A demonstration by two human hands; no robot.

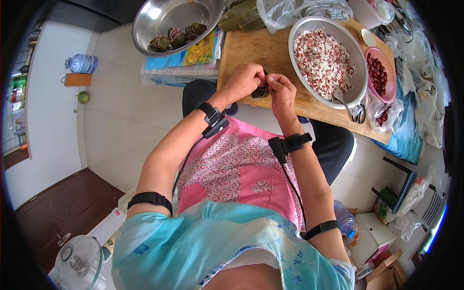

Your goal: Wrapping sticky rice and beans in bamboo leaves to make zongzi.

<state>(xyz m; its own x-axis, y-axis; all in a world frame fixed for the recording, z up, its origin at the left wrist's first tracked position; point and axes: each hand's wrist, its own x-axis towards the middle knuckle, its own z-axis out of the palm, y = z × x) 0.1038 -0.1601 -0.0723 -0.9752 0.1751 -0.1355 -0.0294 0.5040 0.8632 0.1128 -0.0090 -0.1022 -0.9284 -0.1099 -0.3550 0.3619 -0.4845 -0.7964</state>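
Over the near edge of the wooden board, a dark leaf-wrapped rice dumpling (pixel 260 92) sits between my hands, with thin string around it. My left hand (pixel 243 80) pinches at the string above it from the left. From the right, my right hand (pixel 283 93) brings thumb and forefinger together at the same string. The fingertips nearly meet and hide most of the knot area. Just right of my hands stands a large metal basin (pixel 295 70) of white rice mixed with red beans, a spoon (pixel 342 98) resting in it.
A steel bowl (pixel 145 21) at upper left contains several tied dumplings (pixel 175 38). Leaves (pixel 237 16) and a plastic bag (pixel 301 11) lie along the far side of the wooden board (pixel 250 47). Right of the basin are a pink bowl (pixel 391 85) of red dates and scissors (pixel 359 115).
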